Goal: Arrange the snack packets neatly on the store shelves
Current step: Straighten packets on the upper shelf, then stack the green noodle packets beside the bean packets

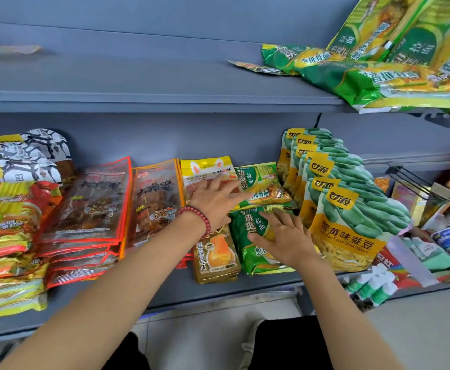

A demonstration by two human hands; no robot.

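Left hand [216, 198] and right hand [285, 236], flat and grasping nothing, press green packets [242, 229] beside the bean bags [344, 236]; squaring their edges looks wise.

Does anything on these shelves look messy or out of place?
Yes. On the upper shelf, right side, the green noodle packets lie in a loose, slanted heap, and the front one overhangs the shelf edge. Below, the left hand and right hand rest on two more green packets lying crooked.
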